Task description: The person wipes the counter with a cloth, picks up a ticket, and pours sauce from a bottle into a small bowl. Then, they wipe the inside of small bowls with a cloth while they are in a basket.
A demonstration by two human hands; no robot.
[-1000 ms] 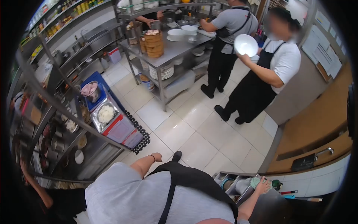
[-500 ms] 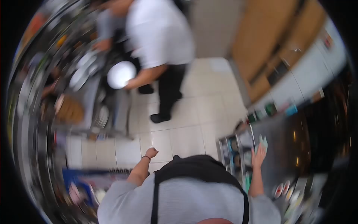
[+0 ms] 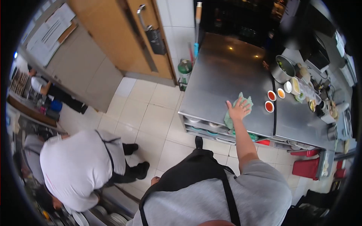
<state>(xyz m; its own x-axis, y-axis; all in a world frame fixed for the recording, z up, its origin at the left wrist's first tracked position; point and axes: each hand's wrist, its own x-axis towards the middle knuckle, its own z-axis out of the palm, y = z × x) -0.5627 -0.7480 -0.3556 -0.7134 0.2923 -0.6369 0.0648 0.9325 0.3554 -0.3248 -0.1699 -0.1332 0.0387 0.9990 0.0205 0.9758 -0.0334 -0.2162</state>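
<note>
My right hand point(image 3: 238, 109) lay flat, fingers spread, on the green cloth point(image 3: 234, 113) at the steel worktop's point(image 3: 222, 75) front edge, centre frame. My left hand point(image 3: 154, 181) showed lower centre, fingers unclear.

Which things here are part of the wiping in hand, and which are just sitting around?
In use: right hand, green cloth, steel counter.
Lying about: three sauce bowls, metal pot, green canister, wooden door.
</note>
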